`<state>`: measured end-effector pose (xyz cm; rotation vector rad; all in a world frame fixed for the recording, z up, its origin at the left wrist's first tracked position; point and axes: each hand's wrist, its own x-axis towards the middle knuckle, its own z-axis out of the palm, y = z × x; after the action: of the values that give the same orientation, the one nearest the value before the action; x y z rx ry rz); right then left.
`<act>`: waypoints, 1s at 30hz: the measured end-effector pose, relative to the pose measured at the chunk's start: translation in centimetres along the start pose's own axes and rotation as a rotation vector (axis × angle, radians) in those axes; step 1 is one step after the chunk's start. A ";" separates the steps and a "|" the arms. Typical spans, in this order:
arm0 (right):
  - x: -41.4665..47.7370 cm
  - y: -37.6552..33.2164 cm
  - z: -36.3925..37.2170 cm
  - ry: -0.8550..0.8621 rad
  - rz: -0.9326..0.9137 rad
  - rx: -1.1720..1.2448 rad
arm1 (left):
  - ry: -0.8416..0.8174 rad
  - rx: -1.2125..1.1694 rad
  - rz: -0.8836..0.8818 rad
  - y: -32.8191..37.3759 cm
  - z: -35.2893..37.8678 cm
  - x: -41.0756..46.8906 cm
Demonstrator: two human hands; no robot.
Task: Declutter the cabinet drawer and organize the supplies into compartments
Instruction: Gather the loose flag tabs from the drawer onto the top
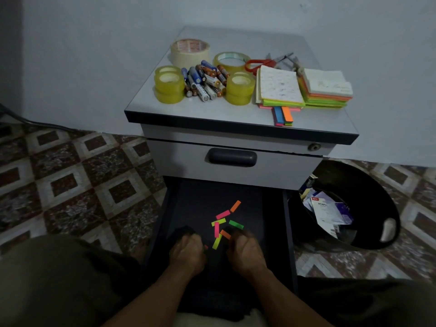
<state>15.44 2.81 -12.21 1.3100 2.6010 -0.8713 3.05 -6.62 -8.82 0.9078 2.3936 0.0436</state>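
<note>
1. Head view: risk first. Loose paper flags (pixel 223 214) lie scattered flat on the dark floor of the open lower drawer (pixel 273 232). They look thin and light, so fingers may slide them around instead of lifting them, or grab several stuck together.
2. Dim light and a dark drawer floor: a small red scrap (pixel 206 247) just beside the left hand (pixel 187 250) is easy to miss.
3. No dividers or compartments visible in the drawer, so the sorting target is unclear.
4. On the cabinet top (pixel 212 109), a stack of flags (pixel 284 115) reaches the front edge. A knock could drop it into the drawer. The batteries (pixel 205 80), heaped between the tape rolls (pixel 168 84), could roll if those are moved.
5. Bin (pixel 377 185) sits just beside the drawer. Careless sweeping could send good flags in with the trash.
6. Pose: both forearms reach forward and down into the drawer. The hands are knuckles-up and near each other, with the flags between and just ahead.
7. Right hand (pixel 245 249): fingers curled down near an orange flag (pixel 225 234).
8. Grip: both sets of fingertips are blurred and hidden, so I cannot tell whether either hand pinches anything.
</note>
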 end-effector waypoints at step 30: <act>3.8 1.5 -2.3 0.112 0.059 -0.019 | 0.077 -0.308 0.037 2.9 1.5 1.5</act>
<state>14.60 7.44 -12.22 1.4628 2.6313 -0.7840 4.70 -3.69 -10.13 0.8162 2.3524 0.4557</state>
